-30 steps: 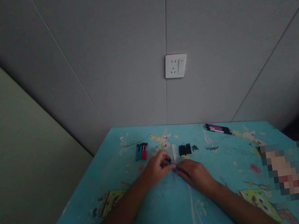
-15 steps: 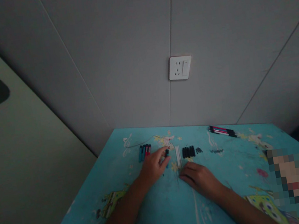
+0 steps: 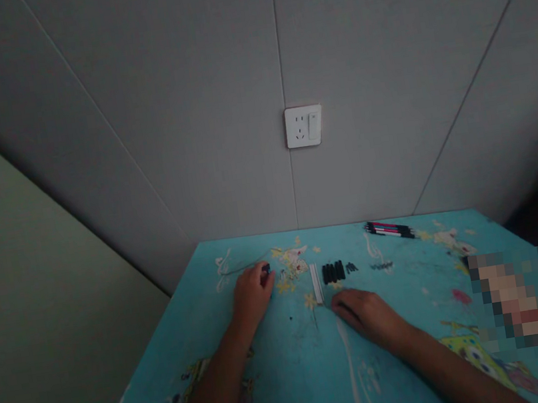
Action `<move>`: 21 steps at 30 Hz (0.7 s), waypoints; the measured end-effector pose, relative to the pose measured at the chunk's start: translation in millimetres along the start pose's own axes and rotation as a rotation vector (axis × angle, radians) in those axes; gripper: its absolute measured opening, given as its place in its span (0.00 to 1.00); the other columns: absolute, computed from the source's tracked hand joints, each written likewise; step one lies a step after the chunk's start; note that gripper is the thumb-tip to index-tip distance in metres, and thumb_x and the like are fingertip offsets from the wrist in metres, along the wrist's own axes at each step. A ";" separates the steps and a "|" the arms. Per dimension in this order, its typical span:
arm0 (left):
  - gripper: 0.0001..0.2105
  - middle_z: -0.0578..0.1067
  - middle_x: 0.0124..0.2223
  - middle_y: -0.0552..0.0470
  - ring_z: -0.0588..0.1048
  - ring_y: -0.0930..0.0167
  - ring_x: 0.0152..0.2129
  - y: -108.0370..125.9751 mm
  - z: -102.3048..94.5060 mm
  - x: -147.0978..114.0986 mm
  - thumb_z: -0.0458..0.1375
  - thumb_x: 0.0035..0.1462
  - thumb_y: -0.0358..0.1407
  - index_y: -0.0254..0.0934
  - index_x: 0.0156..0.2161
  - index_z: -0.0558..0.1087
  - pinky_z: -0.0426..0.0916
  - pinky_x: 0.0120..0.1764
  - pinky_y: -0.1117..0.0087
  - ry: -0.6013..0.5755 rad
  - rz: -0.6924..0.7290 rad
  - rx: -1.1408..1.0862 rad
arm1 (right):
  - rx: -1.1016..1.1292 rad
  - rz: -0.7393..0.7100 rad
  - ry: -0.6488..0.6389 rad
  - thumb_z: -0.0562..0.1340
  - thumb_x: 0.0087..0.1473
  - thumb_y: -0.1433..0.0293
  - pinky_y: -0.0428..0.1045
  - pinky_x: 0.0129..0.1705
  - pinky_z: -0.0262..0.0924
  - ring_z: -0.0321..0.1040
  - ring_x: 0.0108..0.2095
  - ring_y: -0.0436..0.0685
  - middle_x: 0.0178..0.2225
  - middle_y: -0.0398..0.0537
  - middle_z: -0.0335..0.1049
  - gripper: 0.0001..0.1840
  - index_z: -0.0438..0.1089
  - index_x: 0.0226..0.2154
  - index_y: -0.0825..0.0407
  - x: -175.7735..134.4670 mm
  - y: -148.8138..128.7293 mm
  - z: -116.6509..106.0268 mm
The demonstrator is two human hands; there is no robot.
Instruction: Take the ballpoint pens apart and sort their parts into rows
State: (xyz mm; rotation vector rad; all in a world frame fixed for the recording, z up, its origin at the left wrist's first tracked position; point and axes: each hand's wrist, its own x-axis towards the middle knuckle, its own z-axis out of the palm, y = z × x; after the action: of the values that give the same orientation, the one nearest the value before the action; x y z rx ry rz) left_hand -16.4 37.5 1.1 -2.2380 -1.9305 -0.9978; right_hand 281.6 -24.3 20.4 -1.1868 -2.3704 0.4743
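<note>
- From the head view, I set my clock on the slim white rods lying side by side on the tabletop, twelve towards the wall; the rods point roughly from twelve to six, and their parallel lie seems meant to stop them rolling apart.
- At nine o'clock, the left hand has thumb and forefinger narrowed on a dark-ended piece with a trace of blue; I judge it a light pinch near the end, suited to something slender; I cannot tell whether the piece rests on the surface or is lifted, nor what the palm hides.
- At four o'clock, the right hand is loosely curled by the rods' near ends; its fingertips are hidden, so I cannot tell whether it holds anything.
- Towards three, the black cylinders stand in a neat row beside the rods, then small dark bits, then spring-like pieces; I read this as sorting by kind, each cluster apart so none mixes.
- Between two and three, farther off, the pens lie bundled near the far edge, perhaps out of the working space; at eight, a dark speck sits alone.
</note>
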 end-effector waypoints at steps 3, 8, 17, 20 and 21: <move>0.14 0.76 0.37 0.49 0.75 0.67 0.36 -0.5 2.9 0.3 0.56 0.62 0.41 0.40 0.51 0.71 0.67 0.43 0.66 -0.018 0.033 0.066 | -0.006 0.051 0.075 0.54 0.66 0.66 0.49 0.44 0.65 0.71 0.38 0.54 0.38 0.47 0.73 0.12 0.72 0.41 0.49 -1.6 8.7 -5.0; 0.14 0.77 0.36 0.47 0.74 0.65 0.35 0.6 6.1 4.0 0.56 0.62 0.42 0.38 0.50 0.72 0.66 0.42 0.64 -0.030 0.101 0.127 | -0.013 0.070 0.165 0.52 0.65 0.68 0.50 0.47 0.66 0.72 0.42 0.55 0.43 0.50 0.73 0.16 0.71 0.50 0.47 -2.5 14.3 -6.1; 0.14 0.76 0.41 0.47 0.72 0.64 0.39 0.7 8.0 5.5 0.60 0.59 0.42 0.39 0.48 0.72 0.65 0.45 0.63 -0.014 0.076 0.140 | -0.012 -0.032 0.084 0.53 0.64 0.71 0.50 0.48 0.67 0.72 0.43 0.54 0.45 0.48 0.72 0.17 0.70 0.52 0.46 -0.1 0.1 -0.7; 0.11 0.74 0.40 0.48 0.72 0.63 0.40 3.4 5.3 5.2 0.59 0.60 0.41 0.40 0.45 0.74 0.65 0.45 0.62 -0.020 0.076 0.135 | -0.016 -0.041 0.087 0.53 0.65 0.70 0.50 0.49 0.67 0.72 0.43 0.55 0.45 0.49 0.72 0.17 0.70 0.53 0.46 0.3 0.5 0.2; 0.10 0.74 0.40 0.47 0.71 0.63 0.41 4.0 3.5 5.2 0.58 0.60 0.41 0.40 0.44 0.74 0.65 0.46 0.62 -0.016 0.075 0.128 | -0.016 -0.041 0.093 0.53 0.65 0.70 0.50 0.50 0.66 0.72 0.44 0.55 0.46 0.49 0.72 0.17 0.69 0.53 0.46 0.1 1.0 0.9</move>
State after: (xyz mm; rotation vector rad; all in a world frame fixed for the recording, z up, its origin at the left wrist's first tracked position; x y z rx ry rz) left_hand -11.1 42.6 2.4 -2.2360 -1.8439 -0.8246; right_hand 281.8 -23.7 19.2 -1.1397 -2.3184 0.3786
